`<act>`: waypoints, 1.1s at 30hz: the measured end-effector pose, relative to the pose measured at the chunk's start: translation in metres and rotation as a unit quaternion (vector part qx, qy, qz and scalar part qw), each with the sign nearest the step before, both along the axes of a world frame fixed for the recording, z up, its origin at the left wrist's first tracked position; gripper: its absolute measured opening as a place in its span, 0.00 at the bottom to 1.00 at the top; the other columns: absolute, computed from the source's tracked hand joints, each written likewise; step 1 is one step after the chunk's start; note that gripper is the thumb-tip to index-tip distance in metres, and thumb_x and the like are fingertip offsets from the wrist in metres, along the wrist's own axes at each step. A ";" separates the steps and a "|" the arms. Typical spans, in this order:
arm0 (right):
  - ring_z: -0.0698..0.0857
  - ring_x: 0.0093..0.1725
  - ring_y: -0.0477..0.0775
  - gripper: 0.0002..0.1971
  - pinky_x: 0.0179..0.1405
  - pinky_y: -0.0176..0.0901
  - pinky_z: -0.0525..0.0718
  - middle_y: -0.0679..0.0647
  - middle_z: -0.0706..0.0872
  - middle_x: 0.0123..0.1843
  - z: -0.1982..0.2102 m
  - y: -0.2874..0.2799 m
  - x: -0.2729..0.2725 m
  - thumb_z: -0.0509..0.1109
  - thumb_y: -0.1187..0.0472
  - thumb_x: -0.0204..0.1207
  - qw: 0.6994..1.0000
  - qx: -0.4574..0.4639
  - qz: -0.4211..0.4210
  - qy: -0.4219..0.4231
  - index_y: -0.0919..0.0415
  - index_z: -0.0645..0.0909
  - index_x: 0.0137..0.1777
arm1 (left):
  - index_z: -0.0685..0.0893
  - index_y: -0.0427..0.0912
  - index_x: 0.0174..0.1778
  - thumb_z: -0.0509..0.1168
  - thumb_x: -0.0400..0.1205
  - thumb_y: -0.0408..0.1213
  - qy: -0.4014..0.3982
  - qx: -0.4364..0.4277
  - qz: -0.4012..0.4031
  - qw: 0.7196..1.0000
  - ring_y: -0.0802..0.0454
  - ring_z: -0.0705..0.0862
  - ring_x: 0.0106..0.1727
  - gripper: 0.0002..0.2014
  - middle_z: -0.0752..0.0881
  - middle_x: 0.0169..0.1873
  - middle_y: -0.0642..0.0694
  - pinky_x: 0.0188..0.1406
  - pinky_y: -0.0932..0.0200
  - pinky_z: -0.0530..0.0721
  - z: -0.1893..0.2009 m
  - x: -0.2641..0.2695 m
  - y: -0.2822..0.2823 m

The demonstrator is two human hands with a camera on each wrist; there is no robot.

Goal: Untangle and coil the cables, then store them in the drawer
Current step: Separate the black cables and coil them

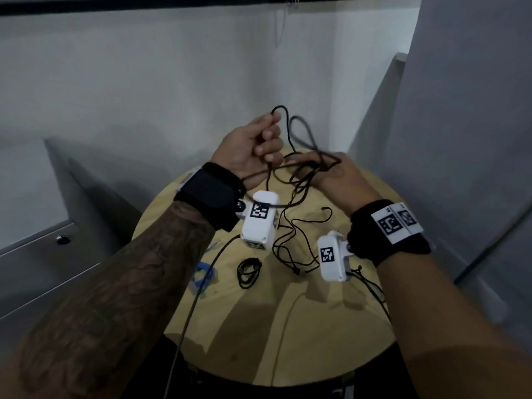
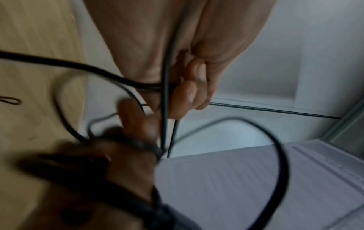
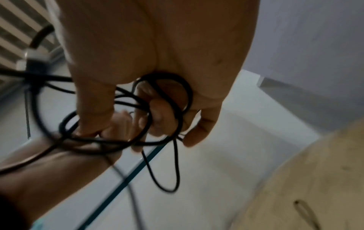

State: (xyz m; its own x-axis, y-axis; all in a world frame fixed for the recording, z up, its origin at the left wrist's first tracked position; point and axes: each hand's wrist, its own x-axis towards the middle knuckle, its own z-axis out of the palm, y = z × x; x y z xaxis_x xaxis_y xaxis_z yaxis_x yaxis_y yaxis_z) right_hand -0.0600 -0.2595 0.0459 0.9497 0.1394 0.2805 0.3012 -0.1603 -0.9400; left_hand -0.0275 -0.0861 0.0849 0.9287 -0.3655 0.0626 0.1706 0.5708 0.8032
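Observation:
Both hands are raised above a round wooden table [image 1: 288,326], working a tangled black cable [image 1: 299,180]. My left hand [image 1: 259,145] has its fingers curled round a strand that loops up past the fingertips [image 2: 189,93]. To its right, my right hand [image 1: 331,171] grips a bundle of several loops [image 3: 157,109] wound around its fingers. More of the black cable [image 1: 288,240] hangs down in loose tangles onto the table between the wrists. A small coiled black cable [image 1: 249,269] lies on the table, with a blue cable [image 1: 204,276] to its left.
A grey drawer unit [image 1: 43,269] with a dark knob [image 1: 62,239] stands left of the table. A grey panel [image 1: 460,139] rises at the right and a white wall is behind. A thin cord [image 1: 184,326] trails off the table's near edge.

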 end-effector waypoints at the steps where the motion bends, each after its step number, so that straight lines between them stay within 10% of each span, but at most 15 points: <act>1: 0.87 0.43 0.32 0.11 0.49 0.25 0.80 0.41 0.93 0.41 -0.002 0.006 -0.004 0.73 0.76 0.75 0.999 -0.031 0.032 -0.002 0.63 0.90 0.52 | 0.79 0.41 0.48 0.53 0.88 0.35 -0.003 -0.016 -0.012 1.000 0.60 0.63 0.18 0.09 0.71 0.23 0.54 0.19 0.67 0.67 0.005 -0.002 -0.007; 5: 0.86 0.40 0.37 0.07 0.46 0.29 0.81 0.52 0.91 0.41 -0.001 0.015 -0.009 0.72 0.73 0.76 0.999 -0.028 0.043 -0.015 0.65 0.90 0.47 | 0.78 0.42 0.49 0.55 0.88 0.35 -0.027 -0.026 0.012 0.999 0.56 0.79 0.26 0.07 0.81 0.31 0.49 0.33 0.59 0.82 0.019 -0.008 -0.014; 10: 0.78 0.31 0.48 0.07 0.30 0.35 0.72 0.49 0.88 0.37 0.009 0.002 -0.001 0.68 0.62 0.72 0.984 0.171 -0.052 -0.010 0.54 0.87 0.39 | 0.78 0.48 0.54 0.61 0.79 0.58 -0.096 0.220 0.228 0.944 0.50 0.86 0.47 0.18 0.85 0.52 0.49 0.43 0.55 0.79 -0.019 -0.025 -0.002; 13: 0.73 0.23 0.41 0.12 0.37 0.38 0.78 0.51 0.86 0.41 0.007 -0.004 -0.002 0.65 0.68 0.82 0.964 0.255 -0.070 0.034 0.54 0.85 0.41 | 0.81 0.42 0.60 0.57 0.84 0.57 -0.093 0.347 0.077 0.930 0.52 0.89 0.52 0.22 0.89 0.55 0.48 0.56 0.48 0.81 -0.075 -0.059 -0.015; 16: 0.69 0.20 0.42 0.12 0.40 0.45 0.81 0.49 0.83 0.36 -0.010 -0.019 -0.001 0.63 0.68 0.84 0.965 0.226 -0.090 0.095 0.57 0.84 0.42 | 0.86 0.35 0.50 0.61 0.87 0.37 -0.053 0.325 -0.061 0.942 0.49 0.83 0.36 0.11 0.86 0.35 0.43 0.51 0.48 0.80 -0.116 -0.083 -0.024; 20: 0.70 0.20 0.48 0.06 0.41 0.51 0.83 0.56 0.78 0.35 -0.057 -0.049 0.001 0.68 0.63 0.82 0.955 0.052 -0.137 0.258 0.62 0.82 0.44 | 0.83 0.38 0.47 0.63 0.86 0.37 -0.048 0.333 -0.046 0.941 0.55 0.81 0.34 0.06 0.81 0.39 0.44 0.48 0.50 0.82 -0.127 -0.079 -0.022; 24: 0.75 0.28 0.53 0.11 0.39 0.48 0.79 0.56 0.79 0.34 -0.112 -0.061 -0.003 0.68 0.57 0.83 0.879 -0.196 -0.110 0.421 0.61 0.81 0.40 | 0.82 0.39 0.46 0.64 0.85 0.35 -0.043 0.387 0.015 0.921 0.55 0.82 0.31 0.05 0.83 0.33 0.48 0.40 0.54 0.81 -0.138 -0.067 -0.018; 30: 0.76 0.27 0.54 0.13 0.33 0.46 0.77 0.55 0.78 0.29 -0.141 -0.042 0.020 0.67 0.60 0.83 0.884 -0.120 -0.126 0.433 0.61 0.80 0.36 | 0.86 0.49 0.44 0.63 0.84 0.42 -0.025 0.566 -0.106 0.817 0.51 0.86 0.51 0.07 0.88 0.51 0.48 0.46 0.54 0.84 -0.167 -0.050 -0.033; 33: 0.81 0.34 0.59 0.12 0.43 0.53 0.80 0.59 0.83 0.33 -0.139 -0.031 0.041 0.68 0.59 0.84 0.908 -0.060 -0.138 0.391 0.65 0.84 0.41 | 0.84 0.49 0.51 0.63 0.84 0.41 -0.040 0.556 -0.079 0.827 0.50 0.81 0.49 0.05 0.84 0.50 0.49 0.46 0.56 0.77 -0.172 -0.044 -0.047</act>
